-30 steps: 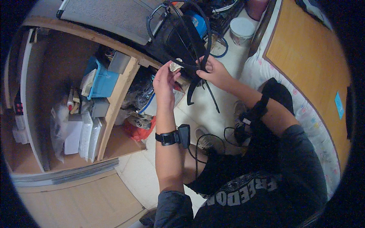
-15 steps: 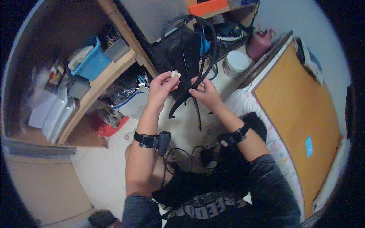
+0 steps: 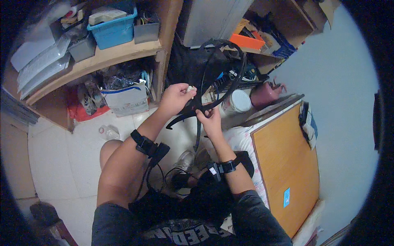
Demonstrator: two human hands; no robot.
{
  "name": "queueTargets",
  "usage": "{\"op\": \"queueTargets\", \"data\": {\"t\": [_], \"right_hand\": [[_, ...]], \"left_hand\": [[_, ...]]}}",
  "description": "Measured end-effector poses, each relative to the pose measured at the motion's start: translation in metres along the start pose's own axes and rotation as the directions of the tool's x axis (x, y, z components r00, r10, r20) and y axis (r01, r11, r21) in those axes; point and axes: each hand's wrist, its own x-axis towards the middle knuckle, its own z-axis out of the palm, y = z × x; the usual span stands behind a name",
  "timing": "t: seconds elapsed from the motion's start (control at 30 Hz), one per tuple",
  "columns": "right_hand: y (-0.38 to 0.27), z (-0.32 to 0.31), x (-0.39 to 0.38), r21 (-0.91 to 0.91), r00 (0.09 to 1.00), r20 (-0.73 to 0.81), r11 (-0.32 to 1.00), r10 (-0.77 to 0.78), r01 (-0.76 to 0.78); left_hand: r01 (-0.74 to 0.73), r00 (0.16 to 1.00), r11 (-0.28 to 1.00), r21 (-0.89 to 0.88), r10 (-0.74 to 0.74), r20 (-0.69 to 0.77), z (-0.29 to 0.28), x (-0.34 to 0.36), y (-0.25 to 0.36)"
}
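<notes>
My left hand [image 3: 177,98] pinches a small crumpled white piece [image 3: 191,91], perhaps paper or cloth, between thumb and fingers, beside a black frame [image 3: 242,67] with a large ring and curved legs. Just below and right of it, my right hand [image 3: 208,119] grips the frame where its legs meet, thumb on top. A black strap with a small device circles each forearm, and dark cables hang over my lap. Behind the frame is a dark black object whose shape is partly hidden.
Wooden shelving [image 3: 102,57] holds a blue basket [image 3: 113,35], grey bins and bags. An orange tray [image 3: 248,41] sits farther back. Beyond my hands stand a white bucket [image 3: 240,101] and a pink container [image 3: 262,95]. A wooden board [image 3: 283,164] lies over bedding at right, beside a pale wall.
The view has swung, bringing more back shelving and the right wall into sight. My hands sit lower in the picture, the right one below the left, still holding the piece and frame.
</notes>
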Motion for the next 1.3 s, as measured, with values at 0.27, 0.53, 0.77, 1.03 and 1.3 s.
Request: {"op": "queueTargets", "data": {"t": [0.27, 0.53, 0.77, 1.03, 1.3], "right_hand": [[0.014, 0.000, 0.001, -0.092, 1.000, 0.007, 0.995, -0.025, 0.026], [0.018, -0.001, -0.002, -0.169, 0.998, 0.057, 0.986, -0.002, 0.012], [0.028, -0.002, -0.008, -0.363, 0.992, 0.096, 0.925, -0.083, 0.113], [0.036, 0.003, -0.016, -0.629, 0.962, 0.265, 0.744, -0.068, 0.226], [0.015, 0.014, -0.020, -0.468, 0.941, 0.334, 0.857, -0.052, 0.213]], "left_hand": [[-0.093, 0.990, 0.981, -0.170, 0.073, -0.116, -0.003, 0.008, -0.018], [-0.151, 0.972, 0.980, -0.131, 0.123, -0.201, -0.022, 0.015, -0.010], [-0.202, 0.933, 0.977, -0.067, 0.171, -0.315, -0.059, 0.021, 0.008], [-0.256, 0.907, 0.965, 0.052, 0.259, -0.332, -0.093, 0.018, 0.010], [-0.206, 0.955, 0.960, -0.189, 0.154, -0.254, -0.098, 0.010, 0.018]]}}
